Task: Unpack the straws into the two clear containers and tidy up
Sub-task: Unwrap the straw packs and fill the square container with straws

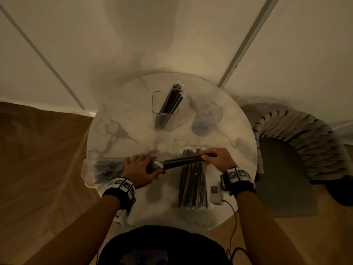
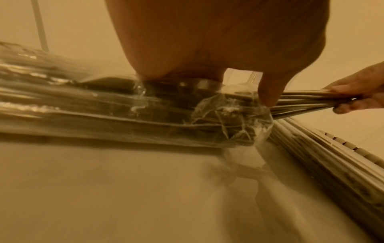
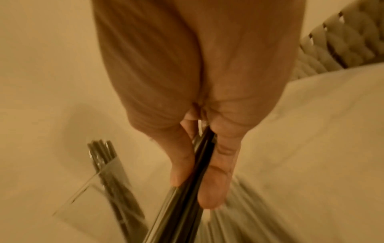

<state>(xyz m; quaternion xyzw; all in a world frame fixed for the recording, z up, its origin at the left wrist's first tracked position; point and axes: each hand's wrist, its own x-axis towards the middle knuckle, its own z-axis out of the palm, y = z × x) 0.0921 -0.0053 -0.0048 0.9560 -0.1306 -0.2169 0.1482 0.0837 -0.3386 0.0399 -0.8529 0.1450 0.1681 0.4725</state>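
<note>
From the head view, your left hand (image 1: 140,170) lies on the open end of a clear plastic packet (image 1: 104,170) at the left edge of the round marble table (image 1: 133,131), and its fingers curl around the packet's mouth. Your right hand (image 1: 216,158) grips a bundle of dark straws (image 1: 181,161) that reaches from the packet across to it. Under the bundle, a pile of loose straws (image 1: 193,188) lies on the table near your right wrist. Farther back stands a square clear container (image 1: 165,109) with dark straws leaning in it. Just to its right stands a round clear glass (image 1: 207,119). A chair (image 1: 298,142) stands to the right of the table.

From the left wrist view, your left hand (image 2: 218,41) presses down on the crinkled packet (image 2: 145,115) and one of the fingers (image 2: 270,88) pins its open end. The straws (image 2: 301,102) come out toward your right hand (image 2: 357,92), which pinches them.

From the right wrist view, your right hand (image 3: 197,82) holds the straws (image 3: 187,189) between thumb and fingers (image 3: 180,156). The square container (image 3: 99,189) shows at lower left, blurred.
</note>
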